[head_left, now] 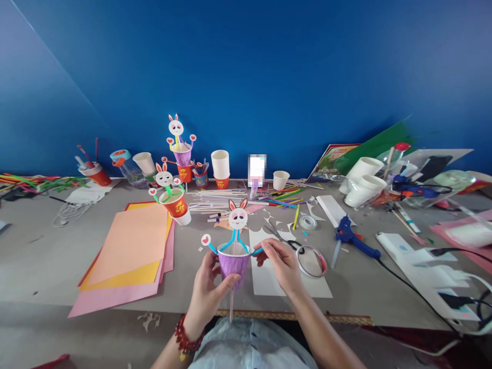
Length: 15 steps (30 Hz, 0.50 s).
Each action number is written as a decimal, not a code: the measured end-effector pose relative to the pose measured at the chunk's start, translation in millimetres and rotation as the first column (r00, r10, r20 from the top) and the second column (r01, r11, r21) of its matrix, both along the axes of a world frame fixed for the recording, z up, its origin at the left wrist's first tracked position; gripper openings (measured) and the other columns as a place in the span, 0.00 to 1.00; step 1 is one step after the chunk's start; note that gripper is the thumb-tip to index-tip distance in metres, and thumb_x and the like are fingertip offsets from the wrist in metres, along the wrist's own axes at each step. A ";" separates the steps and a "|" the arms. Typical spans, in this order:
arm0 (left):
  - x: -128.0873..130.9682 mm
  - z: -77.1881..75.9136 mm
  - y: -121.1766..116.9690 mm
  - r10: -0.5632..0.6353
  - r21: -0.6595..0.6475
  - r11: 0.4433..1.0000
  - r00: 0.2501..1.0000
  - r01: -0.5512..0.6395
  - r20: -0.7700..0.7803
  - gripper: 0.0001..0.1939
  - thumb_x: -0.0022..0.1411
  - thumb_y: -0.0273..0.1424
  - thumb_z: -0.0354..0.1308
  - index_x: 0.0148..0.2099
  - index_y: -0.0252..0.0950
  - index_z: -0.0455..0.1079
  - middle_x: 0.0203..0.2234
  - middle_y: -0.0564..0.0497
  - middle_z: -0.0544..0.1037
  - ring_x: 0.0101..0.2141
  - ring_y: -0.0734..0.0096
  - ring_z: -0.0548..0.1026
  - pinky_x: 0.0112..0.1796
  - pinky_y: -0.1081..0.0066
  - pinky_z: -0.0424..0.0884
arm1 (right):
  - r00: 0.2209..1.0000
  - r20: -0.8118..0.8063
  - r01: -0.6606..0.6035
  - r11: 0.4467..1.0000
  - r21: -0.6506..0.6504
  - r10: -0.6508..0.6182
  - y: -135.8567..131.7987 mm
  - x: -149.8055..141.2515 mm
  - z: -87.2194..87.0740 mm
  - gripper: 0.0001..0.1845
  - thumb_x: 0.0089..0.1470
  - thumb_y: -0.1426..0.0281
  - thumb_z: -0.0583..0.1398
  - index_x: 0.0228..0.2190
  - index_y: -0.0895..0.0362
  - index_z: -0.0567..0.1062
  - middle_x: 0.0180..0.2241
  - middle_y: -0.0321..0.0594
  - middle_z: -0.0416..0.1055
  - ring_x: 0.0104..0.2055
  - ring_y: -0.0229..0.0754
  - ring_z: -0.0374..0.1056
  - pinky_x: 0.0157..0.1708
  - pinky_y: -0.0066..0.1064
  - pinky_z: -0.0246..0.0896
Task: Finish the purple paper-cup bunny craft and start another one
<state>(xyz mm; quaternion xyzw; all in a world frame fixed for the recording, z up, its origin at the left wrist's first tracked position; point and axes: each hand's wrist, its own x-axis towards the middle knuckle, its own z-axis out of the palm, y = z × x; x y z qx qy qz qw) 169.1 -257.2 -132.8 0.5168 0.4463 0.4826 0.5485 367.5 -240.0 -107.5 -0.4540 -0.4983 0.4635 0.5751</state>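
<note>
My left hand [207,292] is wrapped round a purple paper cup [232,265], held above the table's near edge. A white paper rabbit head [238,216] stands on a stick rising from the cup, and a straw [231,303] hangs out below it. Blue straw arms spread from the cup, the left one ending in a small round paw [206,239]. My right hand [280,262] pinches the end of the right blue arm beside the cup's rim.
Orange, yellow and pink paper sheets [128,256] lie to the left. Two finished rabbit cups [175,200] stand behind. Scissors [284,237], a tape roll [312,260], a blue glue gun [355,242] with its cord, straws and white cups [359,187] crowd the right and back.
</note>
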 end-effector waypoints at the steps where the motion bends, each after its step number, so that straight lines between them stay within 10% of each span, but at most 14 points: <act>1: 0.0 -0.5 0.2 -0.001 -0.006 1.000 1.000 0.001 0.003 0.27 0.57 0.37 0.68 0.56 0.38 0.64 0.49 0.42 0.76 0.45 0.58 0.77 0.43 0.65 0.75 | 1.000 0.016 0.010 1.000 0.007 -0.010 0.3 0.0 0.2 0.19 0.61 0.57 0.60 0.29 0.57 0.81 0.23 0.39 0.74 0.22 0.39 0.70 0.24 0.30 0.66; 11: -6.0 -3.1 9.9 0.012 -0.062 0.998 0.998 -0.008 0.067 0.27 0.56 0.39 0.68 0.54 0.38 0.65 0.48 0.42 0.76 0.45 0.59 0.77 0.42 0.66 0.75 | 0.994 0.107 -0.013 1.000 0.004 0.013 8.3 10.5 -9.2 0.24 0.63 0.52 0.55 0.49 0.56 0.77 0.35 0.45 0.78 0.29 0.42 0.72 0.27 0.32 0.70; 15: -16.9 -11.6 21.1 0.061 -0.064 0.996 0.997 -0.059 0.037 0.32 0.56 0.41 0.68 0.58 0.36 0.62 0.48 0.41 0.76 0.46 0.58 0.78 0.44 0.63 0.76 | 0.866 0.499 -0.031 1.000 0.003 0.025 12.5 16.3 -24.7 0.12 0.62 0.64 0.59 0.43 0.53 0.78 0.36 0.42 0.78 0.34 0.44 0.73 0.34 0.33 0.70</act>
